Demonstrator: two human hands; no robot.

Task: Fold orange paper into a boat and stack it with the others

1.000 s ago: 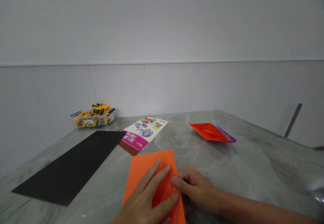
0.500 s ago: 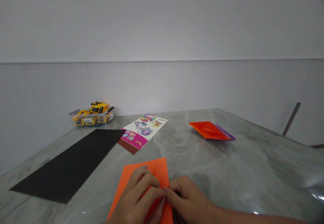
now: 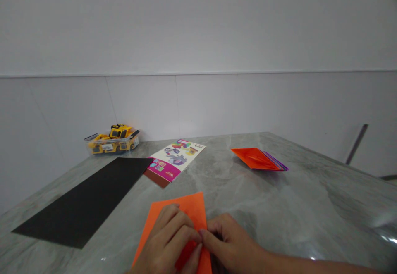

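Observation:
A sheet of orange paper (image 3: pixel 194 203) lies at the front of the table, its near part running out of the picture. Over its middle rests my left hand (image 3: pixel 170 241), fingers curled and thumb tucked below, gripping the paper near its right edge. At that same edge my right hand (image 3: pixel 228 239) pinches the paper between thumb and bent forefinger. The fingertips of both hands meet there. Under the left fingers the paper looks darker and redder, and my hands hide that part.
On the grey marbled table (image 3: pixel 223 187) lie a long black sheet (image 3: pixel 87 199), a printed paper packet (image 3: pixel 173 160) with a brown sheet (image 3: pixel 157 179) under it, and a folded orange-and-purple paper piece (image 3: pixel 257 159). A clear box (image 3: pixel 108 146) of yellow toy trucks stands by the wall.
My left fingers have shifted very slightly on the orange paper. Otherwise the hands and the other things stay in place.

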